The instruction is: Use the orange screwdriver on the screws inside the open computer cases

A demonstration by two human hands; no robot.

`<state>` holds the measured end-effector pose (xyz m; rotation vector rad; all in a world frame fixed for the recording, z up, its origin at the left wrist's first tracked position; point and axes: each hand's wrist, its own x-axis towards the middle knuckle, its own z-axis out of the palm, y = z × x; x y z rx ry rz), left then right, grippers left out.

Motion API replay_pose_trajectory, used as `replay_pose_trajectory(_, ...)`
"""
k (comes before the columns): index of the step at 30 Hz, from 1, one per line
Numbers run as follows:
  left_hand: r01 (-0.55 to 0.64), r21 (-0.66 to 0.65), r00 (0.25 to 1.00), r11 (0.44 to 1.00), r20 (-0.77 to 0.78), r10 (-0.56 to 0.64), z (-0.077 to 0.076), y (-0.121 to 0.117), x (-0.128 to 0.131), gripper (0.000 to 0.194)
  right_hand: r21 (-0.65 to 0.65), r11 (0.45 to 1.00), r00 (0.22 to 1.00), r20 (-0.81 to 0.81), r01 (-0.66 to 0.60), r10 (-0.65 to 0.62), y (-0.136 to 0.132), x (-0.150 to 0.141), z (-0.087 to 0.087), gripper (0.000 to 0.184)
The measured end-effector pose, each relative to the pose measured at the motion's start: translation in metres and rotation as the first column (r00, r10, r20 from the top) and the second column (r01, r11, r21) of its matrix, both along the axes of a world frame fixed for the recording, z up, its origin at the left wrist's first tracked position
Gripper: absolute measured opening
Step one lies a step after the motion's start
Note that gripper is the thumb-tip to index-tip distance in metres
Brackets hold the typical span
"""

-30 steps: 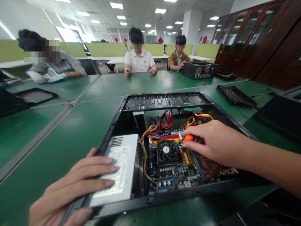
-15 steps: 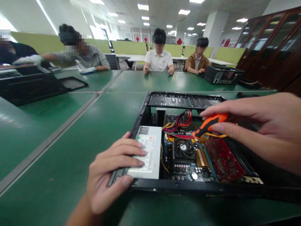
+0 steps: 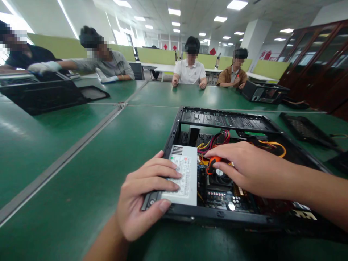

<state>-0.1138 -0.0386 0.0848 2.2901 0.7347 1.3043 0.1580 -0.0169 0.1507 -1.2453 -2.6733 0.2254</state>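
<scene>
My right hand [image 3: 241,168] is closed around the orange-and-black handle of a screwdriver [image 3: 213,165], over the inside of an open computer case [image 3: 225,214]. Its shaft and tip cannot be made out. The handle is beside the CPU fan [image 3: 219,175], partly covered by my fingers. My left hand [image 3: 149,192] lies with its fingers stretched flat over the label of the silver power supply [image 3: 192,181], the thumb at the case's near corner. Coloured cables [image 3: 221,137] bunch beyond the fan, above the motherboard [image 3: 217,197].
The case lies on a green table [image 3: 108,152] with a grey seam [image 3: 81,148]. To its right is a black panel [image 3: 304,127]. Across the table sit several people, with another computer case [image 3: 263,92] at right and a dark case [image 3: 46,96] at left.
My right hand has moved left and down with the screwdriver, from over the card side to the fan and power supply. My left hand stays on the power supply. The view has shifted slightly.
</scene>
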Motion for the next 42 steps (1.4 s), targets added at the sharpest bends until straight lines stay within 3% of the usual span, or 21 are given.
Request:
replay_pose_trajectory(8, -0.002, 0.010, 1.000, 1.000, -0.010, 0.002, 0.000, 0.000, 0.001, 0.018, 0.015, 1.000, 0.996, 0.085, 0.026, -0.028, 0.004, -0.005, -0.004, 0.020)
replay_pose_trajectory(12, -0.022, -0.001, 1.000, 1.000, 0.006, 0.022, -0.001, 0.000, 0.002, 0.020, 0.098, 0.989, 0.969, 0.214, 0.108, -0.127, 0.009, -0.008, -0.005, 0.033)
replay_pose_trajectory(16, -0.017, 0.004, 1.000, 1.000, 0.010, 0.016, -0.001, 0.000, 0.002, 0.020, -0.018, 1.000, 0.997, 0.078, 0.002, -0.001, 0.006, -0.006, -0.002, 0.019)
replay_pose_trajectory(18, -0.010, 0.011, 1.000, 1.000, 0.014, 0.010, -0.001, 0.000, 0.002, 0.019, -0.079, 0.996, 0.999, 0.016, -0.038, 0.039, 0.003, -0.004, 0.005, 0.024)
replay_pose_trajectory(24, 0.001, 0.018, 1.000, 1.000, 0.029, -0.001, -0.002, 0.001, 0.003, 0.018, 0.022, 0.994, 0.993, -0.040, 0.111, -0.110, 0.012, -0.002, 0.023, 0.021)
replay_pose_trajectory(31, -0.010, -0.007, 0.999, 1.000, 0.030, 0.010, -0.001, 0.000, 0.003, 0.018, -0.040, 0.994, 0.995, 0.008, 0.097, -0.097, 0.032, -0.007, 0.010, 0.020)
replay_pose_trajectory(42, -0.014, 0.022, 1.000, 1.000, 0.015, 0.013, -0.003, 0.000, 0.001, 0.018, -0.032, 0.999, 0.996, 0.076, 0.044, -0.042, 0.035, -0.017, -0.001, 0.024)
